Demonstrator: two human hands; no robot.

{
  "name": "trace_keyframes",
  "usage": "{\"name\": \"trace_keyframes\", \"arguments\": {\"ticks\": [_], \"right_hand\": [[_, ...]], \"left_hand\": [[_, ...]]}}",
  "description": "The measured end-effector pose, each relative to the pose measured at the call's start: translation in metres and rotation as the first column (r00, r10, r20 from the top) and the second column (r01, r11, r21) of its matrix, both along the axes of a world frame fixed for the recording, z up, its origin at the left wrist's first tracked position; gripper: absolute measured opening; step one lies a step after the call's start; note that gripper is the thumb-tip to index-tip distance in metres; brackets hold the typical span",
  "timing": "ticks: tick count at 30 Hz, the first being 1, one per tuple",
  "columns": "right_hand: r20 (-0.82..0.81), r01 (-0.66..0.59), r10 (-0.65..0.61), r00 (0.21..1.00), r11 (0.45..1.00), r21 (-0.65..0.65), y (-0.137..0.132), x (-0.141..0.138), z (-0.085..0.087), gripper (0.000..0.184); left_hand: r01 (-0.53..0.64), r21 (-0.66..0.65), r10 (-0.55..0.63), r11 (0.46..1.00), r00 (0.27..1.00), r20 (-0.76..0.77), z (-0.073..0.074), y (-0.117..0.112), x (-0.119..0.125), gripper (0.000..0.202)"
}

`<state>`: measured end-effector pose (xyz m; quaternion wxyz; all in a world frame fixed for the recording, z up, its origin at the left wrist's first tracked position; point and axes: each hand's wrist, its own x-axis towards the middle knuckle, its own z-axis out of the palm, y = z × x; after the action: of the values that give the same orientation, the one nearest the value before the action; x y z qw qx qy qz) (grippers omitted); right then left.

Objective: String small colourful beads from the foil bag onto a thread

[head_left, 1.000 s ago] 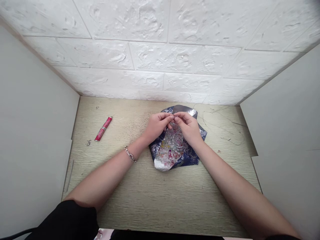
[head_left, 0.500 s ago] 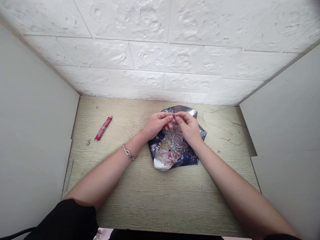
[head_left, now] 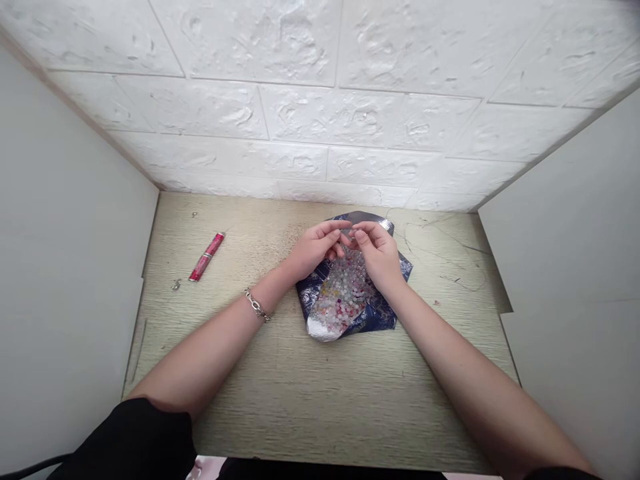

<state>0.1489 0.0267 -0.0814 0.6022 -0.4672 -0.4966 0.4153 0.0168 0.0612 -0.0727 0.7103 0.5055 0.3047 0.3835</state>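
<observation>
Both of my hands meet above a heap of small clear, white, pink and yellow beads (head_left: 343, 293). The beads lie on an opened dark blue wrapper (head_left: 377, 319) with a silver inner side. My left hand (head_left: 319, 248), a chain bracelet (head_left: 257, 305) on its wrist, has its index finger stretched toward the other hand and its thumb bent against the fingers. Thumb and index finger of my right hand (head_left: 381, 257) are pinched close to those fingertips. Anything between the fingertips is too small to make out.
A red patterned tube (head_left: 207, 257) lies on the left of the wooden tabletop (head_left: 280, 393). Small shiny bits (head_left: 177, 285) sit near it. Thin loose thread (head_left: 450, 257) curls at the right. A white brick-pattern wall (head_left: 295, 160) stands behind, with pale panels on both sides.
My fingertips have drawn slightly apart. The left index finger has straightened and its thumb has pulled back a little. The beads and wrapper stay in place.
</observation>
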Motion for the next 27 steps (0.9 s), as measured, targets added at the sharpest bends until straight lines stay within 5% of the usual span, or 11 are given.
{"name": "trace_keyframes", "arguments": {"ticks": [4, 10, 14, 27], "right_hand": [[-0.192, -0.061, 0.051, 0.98, 0.997, -0.049, 0.0022, 0.0007, -0.0009, 0.018], [-0.406, -0.184, 0.121, 0.906, 0.976, -0.118, 0.0026, 0.0031, 0.0022, 0.021], [-0.424, -0.285, 0.208, 0.882, 0.95, -0.128, 0.0018, 0.0037, 0.0026, 0.02], [-0.419, -0.324, 0.239, 0.876, 0.935, -0.145, 0.0017, 0.0056, 0.0024, 0.021]], "left_hand": [[0.009, 0.038, -0.007, 0.999, 0.999, -0.041, 0.002, -0.0014, 0.0012, 0.057], [0.093, 0.107, -0.089, 0.99, 0.995, -0.037, 0.001, -0.0026, 0.0009, 0.074], [0.134, 0.123, -0.126, 0.983, 0.99, -0.07, 0.0017, -0.0036, 0.0016, 0.082], [0.205, 0.092, -0.182, 0.974, 0.961, -0.21, 0.0065, -0.0052, 0.0003, 0.084]]}}
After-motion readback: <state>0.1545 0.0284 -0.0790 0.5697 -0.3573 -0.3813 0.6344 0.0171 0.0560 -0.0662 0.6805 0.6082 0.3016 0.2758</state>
